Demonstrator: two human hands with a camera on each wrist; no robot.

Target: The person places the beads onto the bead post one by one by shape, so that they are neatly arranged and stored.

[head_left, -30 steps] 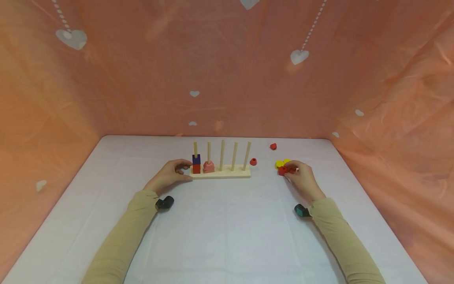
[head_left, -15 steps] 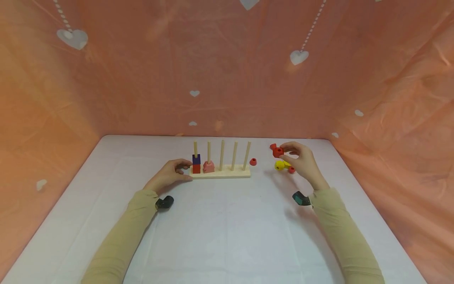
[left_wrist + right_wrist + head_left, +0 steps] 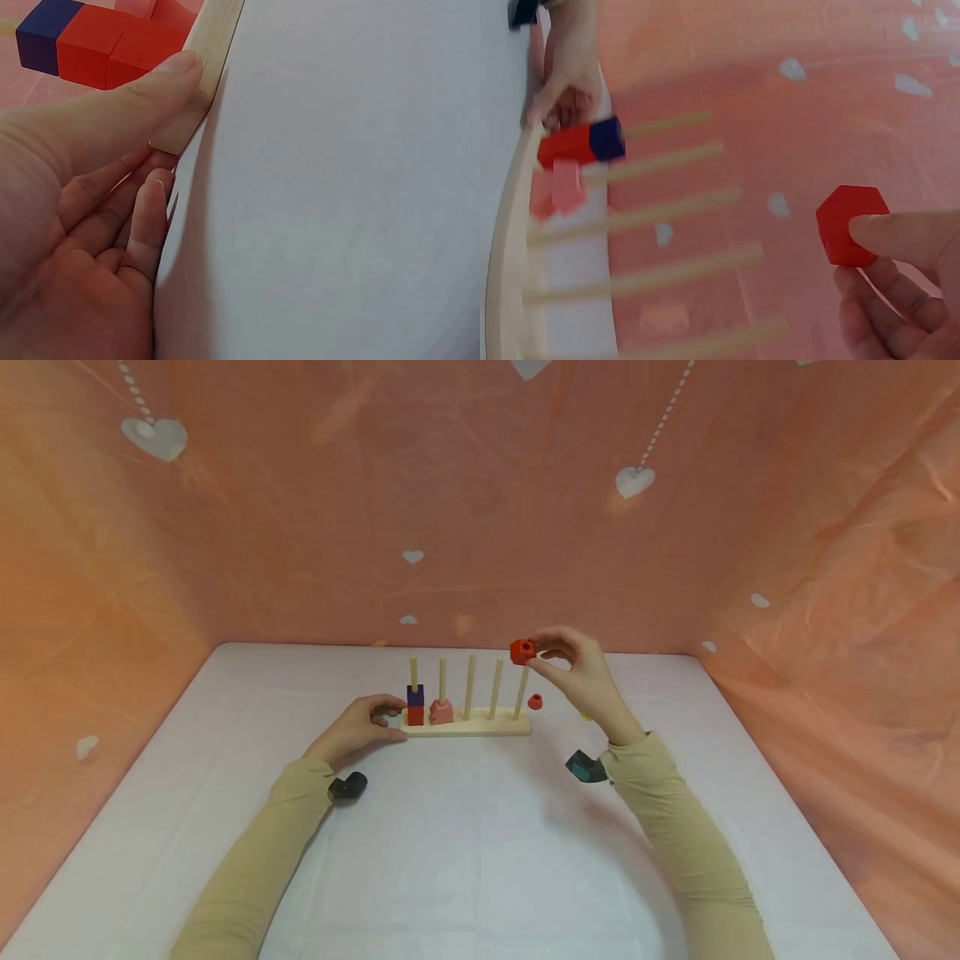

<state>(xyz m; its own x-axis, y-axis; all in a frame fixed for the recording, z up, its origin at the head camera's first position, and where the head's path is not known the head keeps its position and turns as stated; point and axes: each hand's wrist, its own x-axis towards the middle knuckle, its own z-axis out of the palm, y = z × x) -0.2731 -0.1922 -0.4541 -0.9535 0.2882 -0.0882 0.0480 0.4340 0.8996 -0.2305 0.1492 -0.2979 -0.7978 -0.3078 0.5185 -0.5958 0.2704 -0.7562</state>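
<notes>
A pale wooden base (image 3: 465, 727) carries a row of upright pegs. On its leftmost peg a dark blue block (image 3: 416, 697) sits above red ones (image 3: 94, 46); pink pieces (image 3: 442, 712) surround the second peg's foot. The left hand (image 3: 360, 727) grips the base's left end, thumb along the front edge in the left wrist view (image 3: 82, 202). Held up beside the top of the rightmost peg, a red faceted bead (image 3: 522, 652) is pinched between thumb and fingers of the right hand (image 3: 581, 677). The right wrist view shows that bead (image 3: 847, 225) apart from the pegs.
A small red bead (image 3: 535, 702) lies just right of the base. Part of a yellow piece (image 3: 587, 716) shows below the right hand, which hides the area behind it. White cloth (image 3: 480, 843) covers the table; an orange curtain with hearts (image 3: 480, 510) hangs behind.
From the loose pieces at the right, the right hand has lifted a red bead and carried it up and left to the rightmost peg. The left hand has stayed on the base.
</notes>
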